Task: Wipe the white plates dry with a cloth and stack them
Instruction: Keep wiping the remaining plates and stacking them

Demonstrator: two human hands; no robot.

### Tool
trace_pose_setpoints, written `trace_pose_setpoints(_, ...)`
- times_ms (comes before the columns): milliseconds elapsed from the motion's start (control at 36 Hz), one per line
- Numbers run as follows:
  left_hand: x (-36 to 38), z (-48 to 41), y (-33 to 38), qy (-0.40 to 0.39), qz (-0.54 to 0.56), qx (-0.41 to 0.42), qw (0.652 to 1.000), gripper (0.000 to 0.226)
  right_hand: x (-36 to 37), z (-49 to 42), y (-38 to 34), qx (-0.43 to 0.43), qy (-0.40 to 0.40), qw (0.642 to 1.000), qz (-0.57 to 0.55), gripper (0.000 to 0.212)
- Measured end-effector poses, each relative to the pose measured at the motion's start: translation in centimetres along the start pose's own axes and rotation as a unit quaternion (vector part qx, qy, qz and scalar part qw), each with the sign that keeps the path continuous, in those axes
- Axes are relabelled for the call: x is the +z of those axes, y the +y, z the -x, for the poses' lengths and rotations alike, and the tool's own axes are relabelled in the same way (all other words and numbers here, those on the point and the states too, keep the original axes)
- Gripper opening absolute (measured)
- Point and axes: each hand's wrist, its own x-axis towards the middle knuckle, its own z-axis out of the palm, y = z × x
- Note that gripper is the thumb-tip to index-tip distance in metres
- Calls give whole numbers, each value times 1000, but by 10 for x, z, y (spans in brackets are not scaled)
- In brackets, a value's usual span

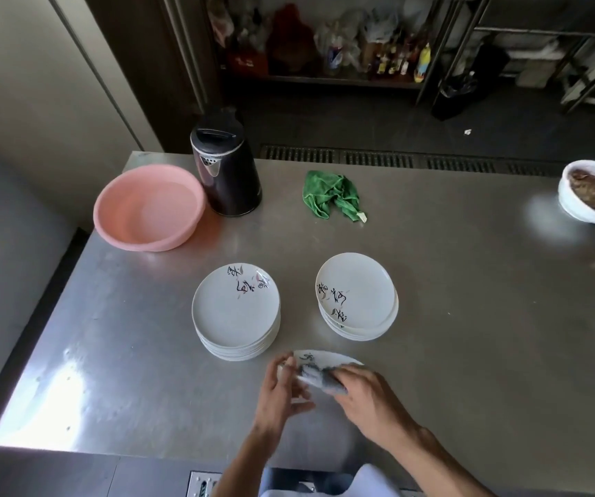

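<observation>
- My left hand [281,392] grips the plate [328,357] at its left rim, with the fingers curled over the edge.
- My right hand [367,392] is closed round a bunched grey cloth [321,379] and presses it onto the face of the plate.
- The plate sits at 6 o'clock on the steel table [468,317], close to my body. It is held at a tilt, with dark brush lettering showing on the far rim (I cannot tell whether its lower edge touches the table).
- From that plate, the left stack [236,310] of white plates stands at 11 o'clock, just beyond my left fingertips. It is the taller pile, and its top plate carries its lettering on the far side.
- The right stack [357,295] stands at 1 o'clock. It is shorter and a little uneven, with lettering along the near left edge of its top plate. The two piles are apart, with bare steel between them.
- A crumpled green cloth [331,193] lies at 12 o'clock, well beyond the stacks.
- A black kettle [226,170] stands upright at 11 o'clock near the far edge, with a pink basin [148,208] just beside it on the left.
- At 2 o'clock, by the right edge, there is a white bowl [575,213] with something brown in it (too blurred to name).
</observation>
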Motion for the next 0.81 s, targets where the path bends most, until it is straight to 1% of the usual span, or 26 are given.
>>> trace_pose_setpoints(28, -3, 0, 2, -5, -54, 35, 998, 30, -7, -2, 2, 27, 18, 999, -28, 12)
trace_pose_setpoints(56, -7, 0, 4, -4, -132, 82, 988, 28, -14, -4, 4, 55, 29, 997, -51, 7)
trace_pose_setpoints(83, -11, -1, 3, 2, -213, 135, 968, 24, -20, -7, 6, 76, 26, 995, -64, 9)
trace_pose_setpoints(111, -16, -2, 1, 7, -275, 182, 944, 21, -26, -9, 9, 83, 20, 994, -73, 23)
trace_pose_setpoints(139, -20, -4, -2, 8, -313, 225, 922, 21, -31, -10, 10, 79, 16, 993, -81, 37)
trace_pose_setpoints(167, -22, -6, -3, 1, -332, 249, 910, 19, -35, -11, 13, 80, 14, 992, -93, 46)
trace_pose_setpoints(194, -22, -6, -3, -12, -330, 254, 909, 19, -38, -12, 14, 92, 10, 990, -108, 46)
trace_pose_setpoints(250, -19, 0, 2, -49, -298, 222, 927, 29, -37, -12, 19, 126, 19, 982, -136, 36)
trace_pose_setpoints(306, -16, 2, 4, -65, -280, 210, 934, 37, -31, -8, 26, 142, 58, 979, -131, 35)
trace_pose_setpoints(361, -13, 3, 1, -69, -277, 214, 934, 32, -24, 0, 29, 153, 117, 975, -116, 32)
trace_pose_setpoints(389, -12, 4, -1, -72, -277, 214, 934, 30, -22, 3, 30, 160, 141, 971, -106, 24)
trace_pose_setpoints(417, -11, 6, -3, -73, -273, 209, 936, 29, -18, 7, 30, 167, 161, 968, -94, 15)
trace_pose_setpoints(444, -11, 7, -7, -67, -265, 202, 940, 29, -14, 10, 31, 175, 173, 966, -84, 11)
trace_pose_setpoints(528, -12, 11, -15, -33, -220, 175, 959, 34, 3, 19, 30, 202, 184, 960, -62, 8)
trace_pose_setpoints(583, -10, 11, -19, -14, -189, 142, 972, 37, 14, 23, 27, 227, 166, 957, -68, 16)
trace_pose_setpoints(639, -4, 11, -21, -1, -159, 90, 983, 38, 22, 25, 20, 235, 128, 960, -88, 27)
trace_pose_setpoints(667, -1, 10, -22, 3, -139, 59, 988, 37, 26, 25, 15, 209, 100, 969, -90, 35)
trace_pose_setpoints(722, 4, 7, -28, 11, -94, -1, 995, 25, 39, 26, 10, 111, 25, 991, -67, 52)
trace_pose_setpoints(778, 8, 3, -32, 8, -49, -49, 998, 14, 54, 28, 12, 39, -64, 997, -18, 59)
trace_pose_setpoints(806, 9, 3, -33, 10, -34, -69, 997, 13, 59, 30, 14, 16, -97, 995, 0, 59)
